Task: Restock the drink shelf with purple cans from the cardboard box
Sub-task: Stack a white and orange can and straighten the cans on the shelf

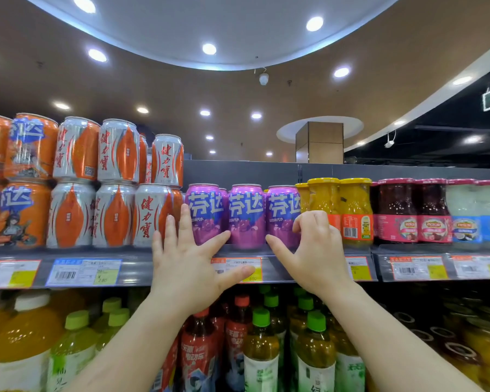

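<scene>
Three purple cans stand in the front row of the top shelf (136, 267): a left one (207, 210), a middle one (246, 213) and a right one (282, 213). More purple cans show behind them. My left hand (187, 267) is spread flat, with its fingers against the left side and lower front of the left purple can. My right hand (314, 256) wraps the right purple can, thumb at its lower left and curled fingers on its right side. The cardboard box is out of view.
Silver-and-orange cans (116, 216), stacked two high, crowd the left purple can, with orange cans (23, 213) further left. Yellow fruit jars (354, 205) stand right beside the right purple can, then red jars (396, 207). Bottles (260, 349) fill the shelf below.
</scene>
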